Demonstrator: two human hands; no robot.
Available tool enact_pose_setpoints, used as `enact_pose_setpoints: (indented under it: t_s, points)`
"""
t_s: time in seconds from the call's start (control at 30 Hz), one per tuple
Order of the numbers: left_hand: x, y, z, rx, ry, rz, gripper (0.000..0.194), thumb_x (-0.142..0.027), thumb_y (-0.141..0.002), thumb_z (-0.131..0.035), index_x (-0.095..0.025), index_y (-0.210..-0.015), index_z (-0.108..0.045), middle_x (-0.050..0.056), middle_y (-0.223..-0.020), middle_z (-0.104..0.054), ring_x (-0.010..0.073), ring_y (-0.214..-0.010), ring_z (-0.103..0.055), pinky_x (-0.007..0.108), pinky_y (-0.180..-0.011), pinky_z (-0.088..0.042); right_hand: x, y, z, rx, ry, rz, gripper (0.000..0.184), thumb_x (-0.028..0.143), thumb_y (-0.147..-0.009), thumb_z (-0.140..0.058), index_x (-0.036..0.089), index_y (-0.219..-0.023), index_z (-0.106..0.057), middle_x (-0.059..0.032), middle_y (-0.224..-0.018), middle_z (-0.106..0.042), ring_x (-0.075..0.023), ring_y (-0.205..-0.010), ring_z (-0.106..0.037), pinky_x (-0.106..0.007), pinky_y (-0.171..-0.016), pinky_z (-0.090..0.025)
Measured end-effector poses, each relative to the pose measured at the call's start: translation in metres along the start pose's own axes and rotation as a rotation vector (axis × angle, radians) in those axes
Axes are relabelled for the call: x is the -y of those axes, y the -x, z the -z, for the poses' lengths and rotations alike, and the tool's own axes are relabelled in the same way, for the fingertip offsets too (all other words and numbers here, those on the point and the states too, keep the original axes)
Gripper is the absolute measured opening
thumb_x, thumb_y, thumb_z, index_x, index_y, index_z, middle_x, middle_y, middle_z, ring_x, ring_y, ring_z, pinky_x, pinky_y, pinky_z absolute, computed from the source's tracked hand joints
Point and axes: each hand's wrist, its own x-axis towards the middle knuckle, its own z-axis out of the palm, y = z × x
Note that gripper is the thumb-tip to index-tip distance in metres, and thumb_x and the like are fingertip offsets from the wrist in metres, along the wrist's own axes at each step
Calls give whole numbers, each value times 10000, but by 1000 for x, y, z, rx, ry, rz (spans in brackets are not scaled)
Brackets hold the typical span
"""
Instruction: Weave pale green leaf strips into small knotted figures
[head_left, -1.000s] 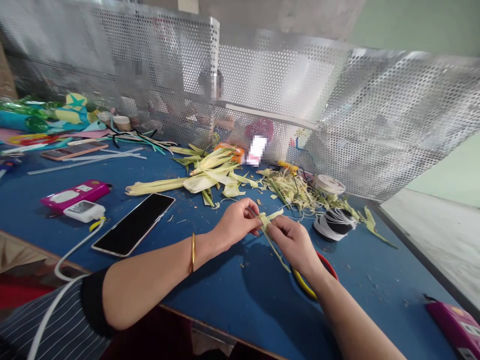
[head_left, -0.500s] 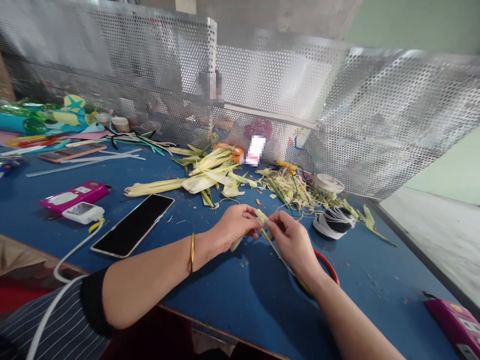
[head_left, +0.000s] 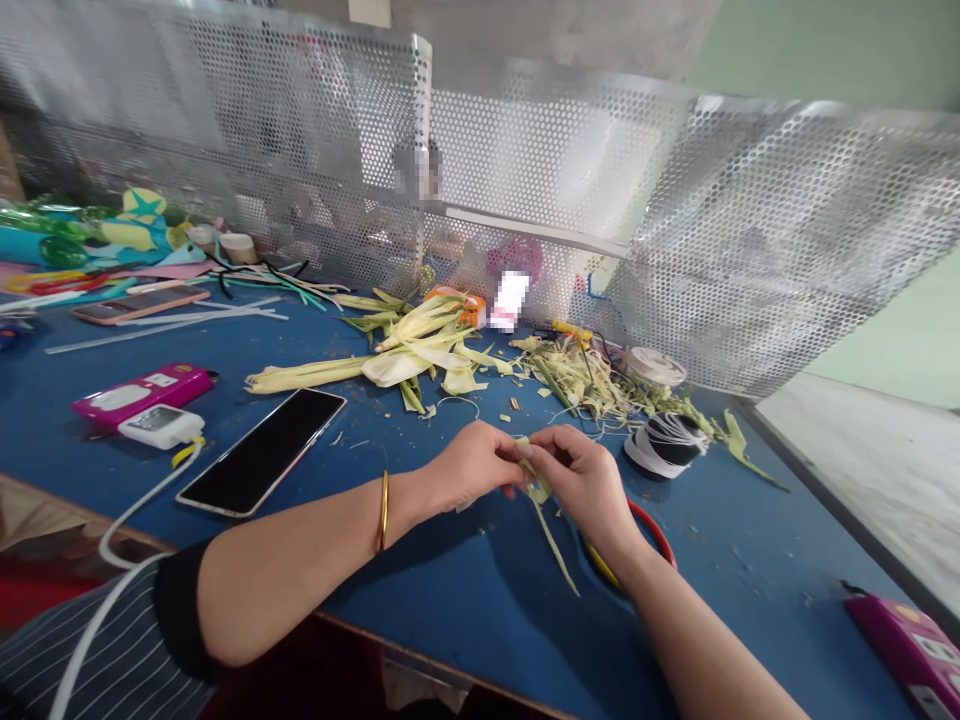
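Observation:
Both hands meet over the blue table, pinching one pale green corn husk piece (head_left: 538,490) between their fingertips. A narrow strip of it hangs down toward the table. My left hand (head_left: 480,462), with a gold bangle on the wrist, is closed on the husk from the left. From the right, my right hand (head_left: 583,478) grips it with thumb and forefinger. Under my right wrist lies a tool with red and yellow handles (head_left: 654,532), partly hidden. Beyond the hands rests a pile of corn husks (head_left: 409,355).
Husk scraps (head_left: 581,375) and a black-and-white spool (head_left: 666,445) lie at the back right. On the left are a black-screened phone (head_left: 264,452), a magenta device (head_left: 146,392) and a white cable (head_left: 146,500). A perforated metal screen (head_left: 525,150) borders the back.
My fingers have drawn closer together on the husk and turned it. Its strip now hangs free below, to the left of my right wrist.

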Motion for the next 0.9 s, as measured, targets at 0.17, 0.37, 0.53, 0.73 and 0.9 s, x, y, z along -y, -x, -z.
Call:
enact_pose_setpoints:
  t_s: [0.17,0.37,0.53,0.73,0.9]
  points:
    - [-4,4,1,67,-123,-13,117,-186,-682,-667,-173,-566,-665,-30,-533,-593,113,-531,-586,223,-571,-445,0,-3,2,16,-165,-116,256,410,-783,-651,196,-654,-597,41,-553,-480,-111,-519,-399,-245,-480,-293]
    - [0,5,1,248,-199,-39,98,-224,-705,-661,-176,-634,-708,-17,-556,-617,129,-555,-599,222,-558,-432,0,-6,1,-43,-388,-225,304,468,-779,-659,207,-677,-541,67,-501,-465,-98,-440,-412,-242,-454,-323]
    - [3,5,0,319,-159,15,80,-228,-696,-685,-171,-654,-723,-13,-575,-635,114,-527,-584,215,-538,-421,0,-10,5,-218,-589,-278,328,484,-744,-705,211,-682,-534,48,-525,-549,-131,-457,-566,-254,-471,-413]
    - [-7,7,1,335,-85,82,96,-215,-677,-713,-173,-592,-704,-15,-558,-635,93,-503,-567,198,-529,-418,-1,-12,7,-296,-728,-285,364,496,-699,-760,196,-733,-556,26,-624,-634,-147,-550,-664,-247,-523,-477]
    - [-9,9,3,333,-34,119,80,-232,-680,-715,-185,-715,-770,-5,-609,-668,95,-528,-582,194,-523,-404,-2,-12,5,-281,-684,-248,374,521,-735,-732,199,-752,-543,-2,-668,-682,-170,-622,-699,-265,-571,-502]
